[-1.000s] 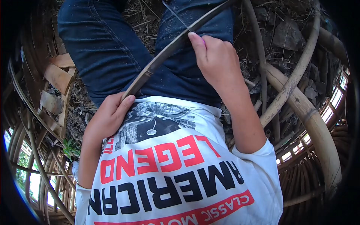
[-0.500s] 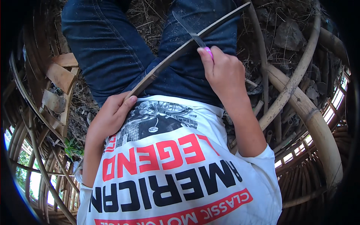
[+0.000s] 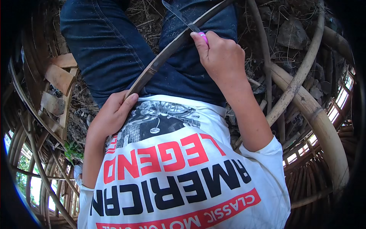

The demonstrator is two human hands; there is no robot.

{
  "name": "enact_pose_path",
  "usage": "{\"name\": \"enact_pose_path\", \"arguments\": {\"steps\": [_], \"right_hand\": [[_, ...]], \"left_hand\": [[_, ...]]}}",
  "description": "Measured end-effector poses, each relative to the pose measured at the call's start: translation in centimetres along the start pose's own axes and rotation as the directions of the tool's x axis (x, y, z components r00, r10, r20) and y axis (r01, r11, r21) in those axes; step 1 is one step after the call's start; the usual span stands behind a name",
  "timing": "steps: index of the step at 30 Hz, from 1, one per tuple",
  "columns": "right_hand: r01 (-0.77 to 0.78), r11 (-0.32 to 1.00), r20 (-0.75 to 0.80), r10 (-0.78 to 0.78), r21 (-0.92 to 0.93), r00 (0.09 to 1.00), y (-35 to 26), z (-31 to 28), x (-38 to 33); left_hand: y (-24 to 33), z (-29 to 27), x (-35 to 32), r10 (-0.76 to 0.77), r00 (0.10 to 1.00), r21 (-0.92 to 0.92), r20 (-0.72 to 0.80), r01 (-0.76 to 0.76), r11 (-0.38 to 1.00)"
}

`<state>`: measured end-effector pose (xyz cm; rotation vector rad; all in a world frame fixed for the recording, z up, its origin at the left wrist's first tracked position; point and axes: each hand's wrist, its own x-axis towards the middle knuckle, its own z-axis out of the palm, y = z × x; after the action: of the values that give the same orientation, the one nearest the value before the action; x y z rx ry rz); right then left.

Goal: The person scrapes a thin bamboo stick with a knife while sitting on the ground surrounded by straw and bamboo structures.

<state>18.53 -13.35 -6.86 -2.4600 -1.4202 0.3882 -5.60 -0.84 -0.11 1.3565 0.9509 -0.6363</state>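
My left hand (image 3: 114,110) is closed round the near end of a long split bamboo strip (image 3: 156,63) at my waist. From there the strip slants up and to the right over my legs, and its far end reaches the top edge of the picture. In my right hand (image 3: 223,57) is a knife (image 3: 181,16) with a pink handle, mostly covered by the fingers. The blade lies across the strip, touching its upper part, with the tip pointing up and left over my thigh. Pale specks dot my dark jeans (image 3: 110,49).
Thick bamboo poles (image 3: 316,114) cross on the right, beside a stone (image 3: 291,35). Pale flat wood pieces (image 3: 60,78) lie on the left, near a small green plant (image 3: 73,150). Slatted bamboo walls curve round both sides. Dry twigs litter the soil.
My right hand and the knife have moved up and slightly left, farther from me along the strip. The strip has shifted a little left and up. My left hand keeps its grip.
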Motion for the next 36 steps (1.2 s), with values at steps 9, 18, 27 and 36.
{"name": "enact_pose_path", "arguments": {"steps": [9, 18, 27, 36], "right_hand": [[-0.018, 0.999, -0.014, 0.019, 0.039, 1.000, 1.7, -0.3, -0.4], [0.058, 0.996, -0.117, -0.050, 0.066, 0.992, 0.4, -2.9, 0.8], [0.157, 0.974, -0.220, -0.191, -0.164, 0.957, 5.0, -5.8, 4.7], [0.136, 0.959, -0.264, -0.202, -0.248, 0.943, 8.7, -6.9, 6.8]], "left_hand": [[-0.6, -0.5, -0.1, -0.041, 0.999, 0.017, 0.018, 0.041, 0.999], [0.1, -1.1, -2.7, 0.085, 0.994, 0.078, -0.068, -0.080, 0.994], [1.0, -0.2, -4.9, 0.206, 0.969, 0.119, -0.135, -0.190, 0.975], [0.3, -0.3, -5.6, 0.207, 0.968, 0.154, -0.140, -0.185, 0.971]]}}
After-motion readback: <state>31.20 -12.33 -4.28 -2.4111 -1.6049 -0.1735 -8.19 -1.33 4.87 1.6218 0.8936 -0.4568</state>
